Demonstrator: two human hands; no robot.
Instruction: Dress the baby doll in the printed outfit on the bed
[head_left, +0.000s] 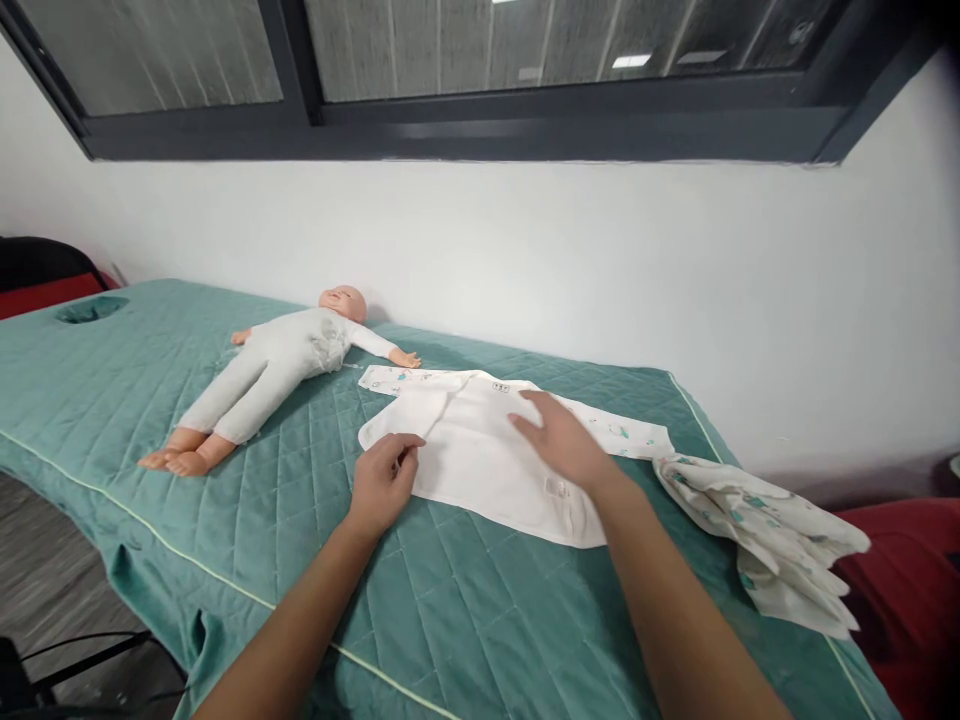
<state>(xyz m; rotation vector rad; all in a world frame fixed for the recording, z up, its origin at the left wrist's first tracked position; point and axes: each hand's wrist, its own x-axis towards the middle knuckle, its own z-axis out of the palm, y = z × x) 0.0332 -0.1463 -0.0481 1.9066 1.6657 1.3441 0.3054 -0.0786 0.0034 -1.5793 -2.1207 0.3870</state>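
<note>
A white baby shirt (480,455) with small coloured prints on its sleeves lies spread open on the bed, its inner side and labels showing. At the shirt's left part, my left hand (386,482) is closed, thumb and fingertips pinching the cloth. Over the right half of the shirt, my right hand (564,438) has thumb and fingers apart, near the neck label; it holds nothing, and whether it touches the cloth I cannot tell. A baby doll (281,360) in white clothing lies on its back to the left of the shirt.
The bed has a green quilted cover (315,540) with pale piping. Crumpled printed baby clothing (765,530) lies at the right edge, touching the shirt's sleeve. Behind runs a white wall (525,260) below a dark-framed window (555,130). Something red (911,570) stands at the right.
</note>
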